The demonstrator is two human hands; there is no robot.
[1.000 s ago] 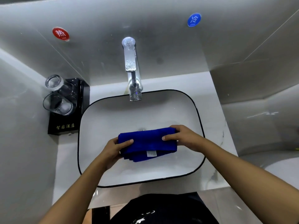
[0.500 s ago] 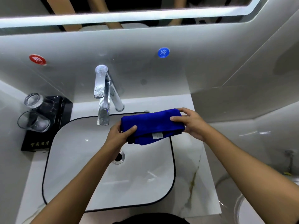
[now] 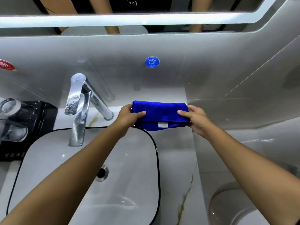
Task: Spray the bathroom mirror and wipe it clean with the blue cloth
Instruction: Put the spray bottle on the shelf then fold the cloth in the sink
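We grip the folded blue cloth [image 3: 159, 115] at both ends: our left hand [image 3: 128, 118] pinches its left edge, thumb on top and fingers curled beneath, and our right hand [image 3: 197, 120] clamps its right edge the same way. Both hands are closed on the fabric, neither slack. The cloth is a thick, plush microfibre bundle, folded into a long rectangle, with a small white label [image 3: 162, 125] showing on its near edge. We hold it just beyond the far right corner of the sink [image 3: 146, 159], over the marbled white desk [image 3: 175, 159]; we cannot tell whether it touches the desk.

The sink is a glossy white rounded-rectangle basin with a thin black rim, holding nothing but its metal drain [image 3: 102, 173]. At the sink's far left side stands a chrome tap [image 3: 79, 109], speckled with droplets. Left of the sink, a black stand [image 3: 40, 116] carries two clear glass tumblers [image 3: 11, 117] lying on their sides. Above the sink, on the grey wall, sits a round blue sticker [image 3: 152, 62], and higher up the lit lower edge of the mirror [image 3: 129, 18].
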